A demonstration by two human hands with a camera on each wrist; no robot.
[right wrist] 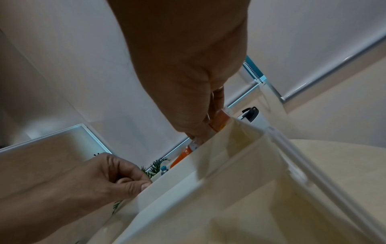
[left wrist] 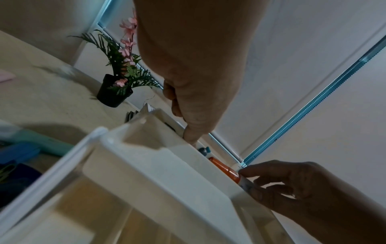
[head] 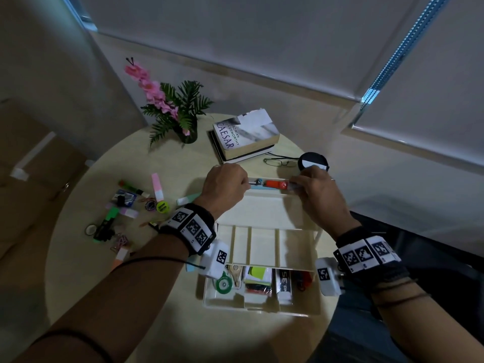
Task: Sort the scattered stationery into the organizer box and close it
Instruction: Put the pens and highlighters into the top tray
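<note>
A white tiered organizer box [head: 209, 302] stands open on the round table. Its bottom tray holds a green tape dispenser [head: 224, 284] and other items. The far top tray [head: 267, 178] holds an orange marker [head: 275, 184] [left wrist: 224, 168] [right wrist: 183, 155] and a thin silver pen [head: 253, 182]. My left hand [head: 242, 182] [left wrist: 189, 138] [right wrist: 144, 183] pinches the tray's left end, thumb on the outer wall. My right hand [head: 294, 183] [left wrist: 244, 175] [right wrist: 194, 138] pinches the marker's right end. Loose highlighters [head: 157, 188], a green marker [head: 110, 218], paper clips [head: 120, 242] and a tape roll [head: 91, 229] lie at the left.
Two stacked books [head: 246, 137] and a potted plant [head: 183, 119] with pink flowers stand at the table's far side. Glasses [head: 280, 161] and a black round container [head: 313, 161] lie just behind the top tray. A mint highlighter [head: 188, 199] lies by my left wrist.
</note>
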